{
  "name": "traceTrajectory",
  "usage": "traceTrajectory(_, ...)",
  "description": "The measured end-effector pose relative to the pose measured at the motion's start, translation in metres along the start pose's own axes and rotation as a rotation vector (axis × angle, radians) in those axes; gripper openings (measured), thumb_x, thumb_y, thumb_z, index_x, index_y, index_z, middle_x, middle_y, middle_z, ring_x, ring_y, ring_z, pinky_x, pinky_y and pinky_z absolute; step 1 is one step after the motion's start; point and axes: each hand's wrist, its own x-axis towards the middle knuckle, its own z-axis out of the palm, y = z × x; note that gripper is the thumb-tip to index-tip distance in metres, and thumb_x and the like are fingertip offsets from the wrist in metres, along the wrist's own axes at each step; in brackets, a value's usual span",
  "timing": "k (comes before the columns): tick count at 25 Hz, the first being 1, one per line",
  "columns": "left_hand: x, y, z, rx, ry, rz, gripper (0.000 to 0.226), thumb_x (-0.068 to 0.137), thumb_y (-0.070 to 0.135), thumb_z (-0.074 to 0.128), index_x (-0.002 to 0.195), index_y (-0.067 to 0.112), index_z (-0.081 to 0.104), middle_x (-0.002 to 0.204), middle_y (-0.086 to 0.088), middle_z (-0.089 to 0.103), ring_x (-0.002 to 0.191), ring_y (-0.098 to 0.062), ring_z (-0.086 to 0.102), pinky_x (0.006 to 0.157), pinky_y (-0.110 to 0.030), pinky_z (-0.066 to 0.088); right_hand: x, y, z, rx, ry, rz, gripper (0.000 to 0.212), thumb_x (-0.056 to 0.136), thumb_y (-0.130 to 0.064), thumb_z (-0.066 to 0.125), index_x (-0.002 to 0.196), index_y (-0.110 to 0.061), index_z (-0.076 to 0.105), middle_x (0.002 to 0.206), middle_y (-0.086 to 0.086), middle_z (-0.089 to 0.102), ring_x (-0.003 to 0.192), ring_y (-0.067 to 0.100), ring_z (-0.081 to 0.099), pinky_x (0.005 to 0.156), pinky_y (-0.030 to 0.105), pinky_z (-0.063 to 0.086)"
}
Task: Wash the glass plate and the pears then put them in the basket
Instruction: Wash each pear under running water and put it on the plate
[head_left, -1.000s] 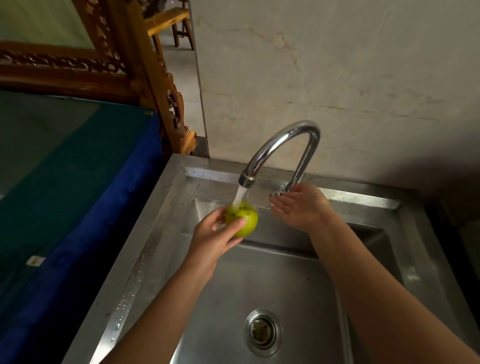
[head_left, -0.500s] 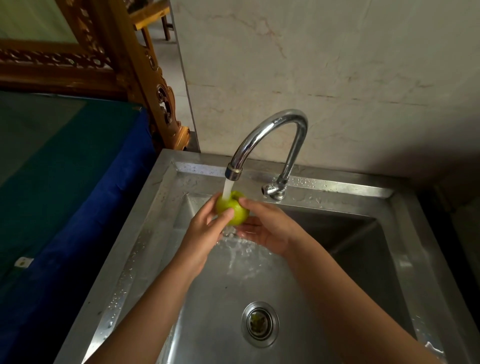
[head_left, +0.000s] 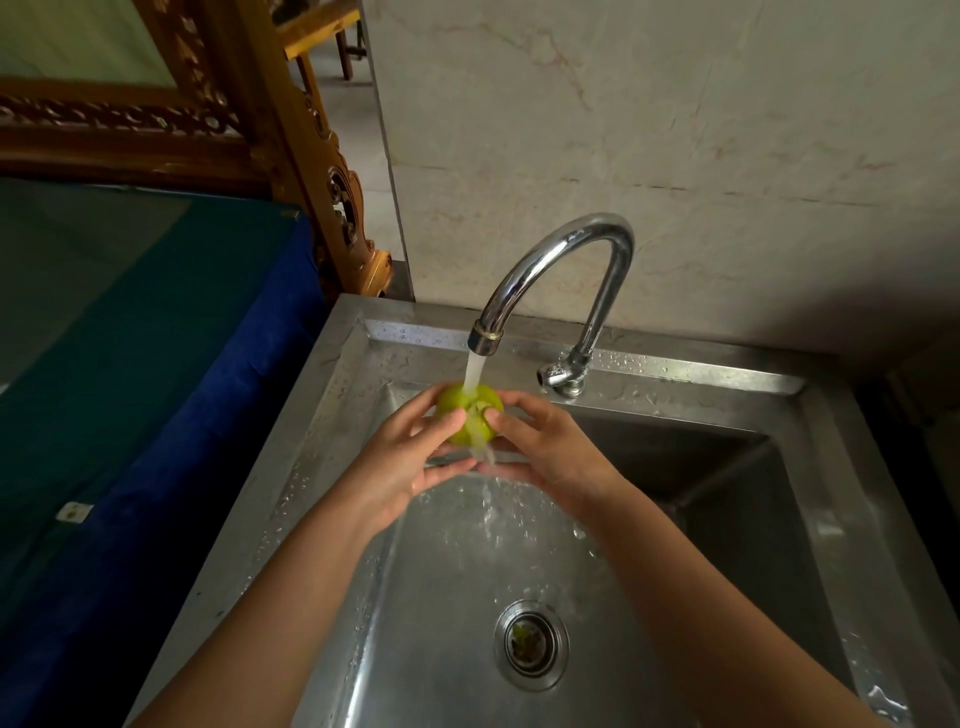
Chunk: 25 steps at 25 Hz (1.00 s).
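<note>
I see a round, yellow-green pear (head_left: 470, 413) held directly under the running stream from a curved chrome tap (head_left: 563, 270), above a stainless steel sink basin (head_left: 467, 597). My left hand (head_left: 410, 462) cups the fruit from the left, its fingers curled around it; my right hand (head_left: 545, 452) grips it from the right, thumb and fingertips pressed against the wet skin. Water pours over the pear and splashes down between my palms toward the round metal drain (head_left: 531, 646).

My worry is slippage: the skin looks slick, and if either hand loosens while rubbing, I judge the fruit could drop into the basin and bruise. Spray could also reach the blue and green cloth (head_left: 156, 364) just beside the sink's left rim. Neither the glass plate nor the basket is in view.
</note>
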Motion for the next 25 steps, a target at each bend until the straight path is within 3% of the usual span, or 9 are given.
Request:
traceTrajectory(4, -0.001, -0.008, -0.001, -0.029, -0.04, 0.067, 0.048, 0.079, 0.002, 0.061, 0.111, 0.037, 0.055, 0.122, 0.0, 0.06, 0.107, -0.018, 0.065, 0.082, -0.028, 0.057, 0.002, -0.004, 0.001, 0.068, -0.012, 0.048, 0.035, 0.09, -0.026, 0.054, 0.118, -0.007, 0.057, 0.104, 0.011, 0.067, 0.093, 0.021, 0.067, 0.077, 0.029, 0.059)
traceTrajectory(6, -0.001, -0.01, 0.004, -0.126, -0.02, 0.042, 0.044, 0.08, 0.012, 0.059, 0.121, 0.027, 0.053, 0.121, -0.003, 0.062, 0.105, -0.017, 0.066, 0.079, -0.028, 0.057, 0.004, -0.001, 0.003, -0.019, 0.025, -0.015, 0.041, 0.084, -0.018, 0.064, 0.122, -0.005, 0.055, 0.11, 0.012, 0.067, 0.095, 0.021, 0.068, 0.082, 0.03, 0.058)
traceTrajectory(9, 0.002, -0.007, 0.01, -0.386, 0.051, -0.153, 0.047, 0.087, 0.038, 0.047, 0.127, 0.012, 0.049, 0.118, -0.014, 0.063, 0.099, -0.021, 0.068, 0.072, -0.032, 0.06, 0.001, 0.002, 0.006, -0.224, 0.066, -0.194, 0.052, 0.074, -0.008, 0.073, 0.121, -0.012, 0.054, 0.118, 0.007, 0.063, 0.109, 0.019, 0.061, 0.092, 0.029, 0.051)
traceTrajectory(12, 0.005, -0.001, 0.015, -0.393, 0.067, -0.233, 0.047, 0.092, 0.039, 0.043, 0.126, 0.007, 0.049, 0.124, -0.02, 0.058, 0.101, -0.026, 0.065, 0.073, -0.033, 0.06, -0.002, 0.001, 0.007, -0.44, 0.032, -0.282, 0.06, 0.069, -0.004, 0.076, 0.118, -0.021, 0.048, 0.117, -0.004, 0.057, 0.113, 0.011, 0.055, 0.094, 0.024, 0.049)
traceTrajectory(16, 0.006, 0.006, 0.016, -0.363, 0.019, -0.069, 0.05, 0.085, 0.025, 0.051, 0.129, 0.004, 0.045, 0.13, -0.021, 0.052, 0.111, -0.028, 0.058, 0.084, -0.035, 0.055, -0.002, -0.011, -0.001, -0.572, 0.039, -0.282, 0.064, 0.068, -0.019, 0.078, 0.125, -0.021, 0.047, 0.118, -0.003, 0.059, 0.111, 0.01, 0.056, 0.09, 0.02, 0.046)
traceTrajectory(20, 0.007, 0.011, 0.019, -0.279, -0.076, 0.067, 0.045, 0.088, 0.01, 0.04, 0.132, 0.002, 0.039, 0.13, -0.022, 0.048, 0.12, -0.033, 0.048, 0.099, -0.044, 0.041, 0.001, -0.021, -0.004, -0.573, 0.045, -0.289, 0.052, 0.069, -0.016, 0.078, 0.117, -0.02, 0.056, 0.113, 0.003, 0.065, 0.106, 0.019, 0.061, 0.098, 0.039, 0.048)
traceTrajectory(22, 0.007, 0.013, 0.02, -0.36, -0.088, 0.065, 0.038, 0.088, 0.013, 0.039, 0.124, 0.008, 0.048, 0.126, -0.017, 0.051, 0.115, -0.03, 0.052, 0.096, -0.044, 0.041, 0.002, -0.021, -0.001, -0.607, 0.057, -0.316, 0.054, 0.069, -0.017, 0.078, 0.118, -0.02, 0.055, 0.112, 0.0, 0.064, 0.105, 0.017, 0.061, 0.096, 0.034, 0.049)
traceTrajectory(25, 0.007, 0.016, 0.01, -0.522, -0.082, 0.059, 0.041, 0.089, 0.019, 0.036, 0.128, 0.021, 0.047, 0.135, -0.008, 0.05, 0.125, -0.026, 0.048, 0.093, -0.056, 0.043, 0.004, -0.016, -0.001, -0.746, 0.166, -0.368, 0.055, 0.067, -0.022, 0.079, 0.116, -0.02, 0.054, 0.1, -0.015, 0.06, 0.096, 0.005, 0.059, 0.08, 0.009, 0.045)
